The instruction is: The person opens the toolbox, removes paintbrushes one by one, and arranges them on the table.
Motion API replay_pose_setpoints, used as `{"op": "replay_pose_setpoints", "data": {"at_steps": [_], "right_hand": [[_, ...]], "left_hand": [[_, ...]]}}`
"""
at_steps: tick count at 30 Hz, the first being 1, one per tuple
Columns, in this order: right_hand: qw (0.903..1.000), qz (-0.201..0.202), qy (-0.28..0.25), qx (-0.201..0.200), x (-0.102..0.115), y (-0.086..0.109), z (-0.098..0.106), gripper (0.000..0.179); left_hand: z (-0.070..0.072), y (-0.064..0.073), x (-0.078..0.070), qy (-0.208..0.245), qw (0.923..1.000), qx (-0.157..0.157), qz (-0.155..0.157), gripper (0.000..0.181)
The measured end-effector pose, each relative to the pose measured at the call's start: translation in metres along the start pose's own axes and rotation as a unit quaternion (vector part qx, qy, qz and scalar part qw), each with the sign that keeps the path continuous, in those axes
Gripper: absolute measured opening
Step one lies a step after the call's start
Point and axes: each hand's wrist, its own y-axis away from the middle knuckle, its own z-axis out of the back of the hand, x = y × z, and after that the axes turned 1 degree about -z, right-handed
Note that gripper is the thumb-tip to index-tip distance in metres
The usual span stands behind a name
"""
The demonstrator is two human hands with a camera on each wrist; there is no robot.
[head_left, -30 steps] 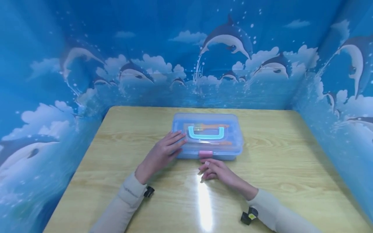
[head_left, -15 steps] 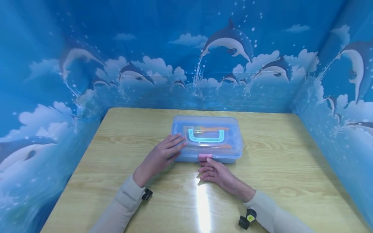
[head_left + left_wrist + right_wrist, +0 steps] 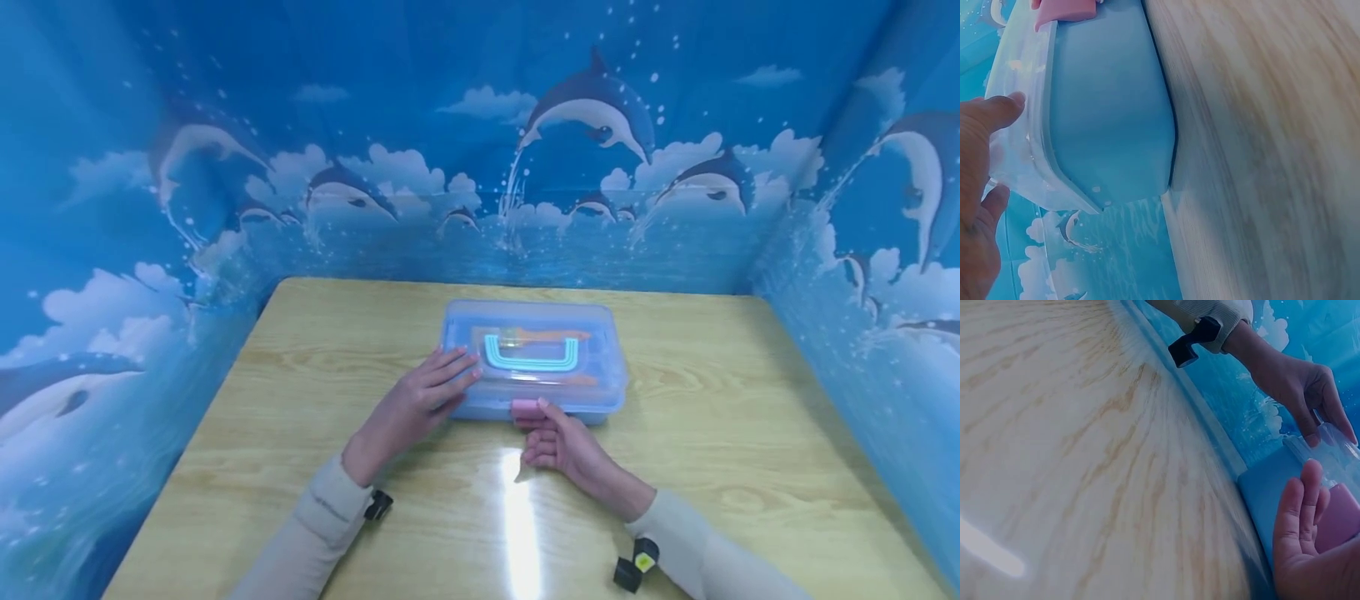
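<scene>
A plastic box [image 3: 547,400] with a blue base, a clear lid [image 3: 592,321], a turquoise handle [image 3: 531,364] and a pink latch [image 3: 528,409] sits closed on the table. An orange-handled brush [image 3: 551,336] shows through the lid. My left hand [image 3: 416,398] rests on the lid's left side with relaxed, spread fingers; in the left wrist view two of its digits touch the clear rim. My right hand [image 3: 573,454] is at the front, pinching the pink latch with the thumb above and a finger below. Its other fingers [image 3: 1291,515] extend beside the latch in the right wrist view.
The wood-grain table [image 3: 360,325] reaches out on all sides of the box. Blue curtains [image 3: 420,233] printed with dolphins stand behind it and along both sides. A black wrist device [image 3: 636,567] is strapped near the right sleeve.
My right hand has moved up to the pink latch, its thumb now at the latch's top. The left hand has stayed on the lid, and the view has tilted slightly.
</scene>
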Motion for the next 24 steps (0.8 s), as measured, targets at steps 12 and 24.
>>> {"op": "replay_pose_setpoints", "data": {"at_steps": [12, 24], "right_hand": [[0.9985, -0.003, -0.026, -0.048, -0.0062, -0.0019, 0.0017, 0.059], [0.9979, 0.003, -0.050, -0.041, -0.0070, -0.0074, 0.0018, 0.045]], "left_hand": [[-0.0050, -0.0011, -0.0009, 0.010, 0.9988, -0.040, -0.025, 0.045], [-0.0037, 0.0000, 0.0015, 0.017, 0.9989, -0.040, -0.020, 0.045]]}}
